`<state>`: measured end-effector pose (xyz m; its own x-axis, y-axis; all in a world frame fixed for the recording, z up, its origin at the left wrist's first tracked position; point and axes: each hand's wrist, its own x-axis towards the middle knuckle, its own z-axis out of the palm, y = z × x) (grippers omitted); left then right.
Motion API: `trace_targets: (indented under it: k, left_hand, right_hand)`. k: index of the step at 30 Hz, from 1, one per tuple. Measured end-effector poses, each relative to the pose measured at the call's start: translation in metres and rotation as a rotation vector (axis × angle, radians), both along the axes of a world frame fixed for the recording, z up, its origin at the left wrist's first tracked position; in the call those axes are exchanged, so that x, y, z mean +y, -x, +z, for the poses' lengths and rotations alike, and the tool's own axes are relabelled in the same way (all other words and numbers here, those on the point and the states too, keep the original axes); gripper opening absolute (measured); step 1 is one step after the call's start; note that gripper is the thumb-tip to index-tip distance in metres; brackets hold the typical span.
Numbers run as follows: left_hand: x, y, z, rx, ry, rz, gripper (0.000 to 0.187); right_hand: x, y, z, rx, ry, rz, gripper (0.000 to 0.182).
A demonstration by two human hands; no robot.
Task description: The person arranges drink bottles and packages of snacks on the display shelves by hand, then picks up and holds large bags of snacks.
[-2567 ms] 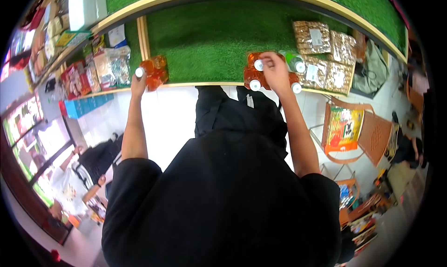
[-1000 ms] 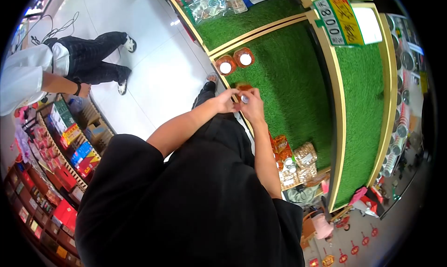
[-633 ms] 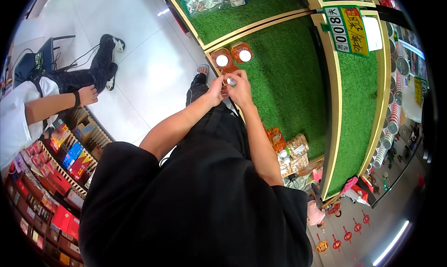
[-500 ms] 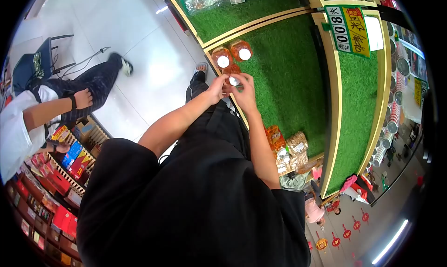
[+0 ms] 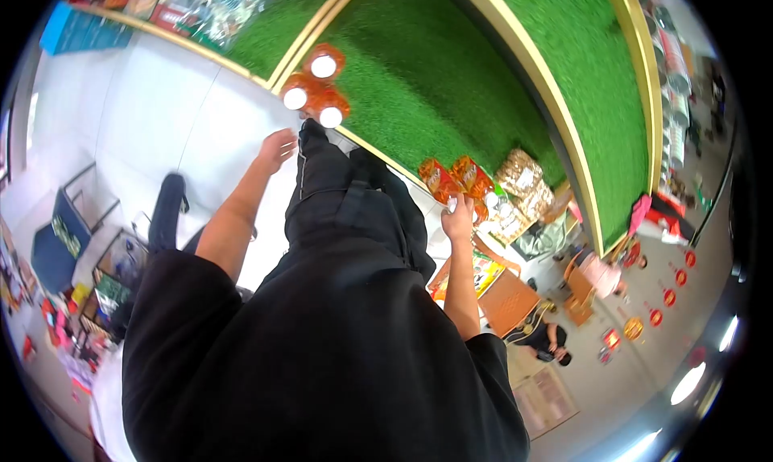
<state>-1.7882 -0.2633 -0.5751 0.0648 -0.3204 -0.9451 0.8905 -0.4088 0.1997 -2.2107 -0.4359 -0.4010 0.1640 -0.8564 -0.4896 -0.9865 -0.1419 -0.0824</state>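
Bottles [image 5: 439, 180] with orange-red bodies stand at the front edge of the green-lined table [image 5: 419, 83], well apart from the wooden divider [image 5: 320, 29] and to its right. The right hand [image 5: 459, 212] is the one beside them, its fingers bent about a white cap [image 5: 452, 205]; whether they truly grip it I cannot tell. The body beneath that cap lies just beyond the fingers, toward the divider, its long axis seemingly upright. The left hand [image 5: 278, 146], nearer the divider, hangs off the table's front with fingers loosely curved, nothing visible in them. Three capped bottles [image 5: 324, 101] cluster just right of the divider. Bagged snacks [image 5: 519, 172] lie farthest from the divider, past the labelled pair.
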Motion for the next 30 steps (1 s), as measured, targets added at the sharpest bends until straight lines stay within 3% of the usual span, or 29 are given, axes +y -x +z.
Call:
trace_targets:
  k: [2, 3, 5, 8, 10, 14, 18, 21, 23, 26, 27, 28, 30]
  left_hand:
    - [-0.008, -0.003, 0.024, -0.187, -0.108, -0.281, 0.031]
    - [-0.006, -0.003, 0.021, -0.2, -0.095, -0.311, 0.031]
    - [-0.01, 0.0, 0.019, -0.364, -0.097, -0.846, 0.032]
    - [-0.04, 0.036, 0.036, -0.442, -0.006, -1.068, 0.034]
    - [-0.068, 0.069, 0.044, -0.48, 0.198, -1.081, 0.036]
    - [-0.136, 0.143, 0.107, -0.945, 0.311, -1.503, 0.042]
    - [-0.173, 0.181, 0.141, -0.837, 0.413, -1.525, 0.057]
    - [-0.179, 0.192, 0.16, -0.942, 0.492, -1.612, 0.072]
    - [-0.172, 0.189, 0.154, -0.997, 0.485, -1.402, 0.083]
    - [-0.173, 0.157, 0.157, -1.149, 0.462, -1.35, 0.084]
    - [-0.177, 0.145, 0.165, -1.072, 0.321, -1.379, 0.076]
    - [-0.182, 0.136, 0.182, -1.187, 0.253, -1.465, 0.068]
    - [-0.176, 0.109, 0.176, -1.532, 0.356, -1.541, 0.062]
  right_hand:
    - [0.005, -0.002, 0.002, -0.047, 0.035, -0.108, 0.042]
    - [0.008, 0.004, -0.006, -0.089, 0.103, -0.079, 0.039]
    - [0.006, 0.004, -0.008, -0.166, 0.108, -0.102, 0.035]
    - [-0.007, -0.004, 0.0, -0.32, -0.021, -0.159, 0.033]
    - [-0.015, -0.009, -0.005, -0.437, -0.036, -0.107, 0.027]
    - [-0.04, -0.024, -0.008, -0.614, -0.046, -0.163, 0.026]
    - [-0.049, -0.039, -0.016, -0.793, -0.08, -0.137, 0.027]
    - [-0.051, -0.07, -0.014, -0.868, -0.094, -0.095, 0.027]
    - [-0.054, -0.096, -0.006, -0.873, -0.118, -0.047, 0.027]
    - [-0.059, -0.139, -0.004, -0.879, -0.084, 0.014, 0.027]
    - [-0.059, -0.152, -0.003, -0.856, -0.094, 0.035, 0.028]
    - [-0.059, -0.166, -0.007, -0.866, -0.054, 0.084, 0.027]
    - [-0.059, -0.194, 0.001, -0.855, -0.041, 0.017, 0.025]
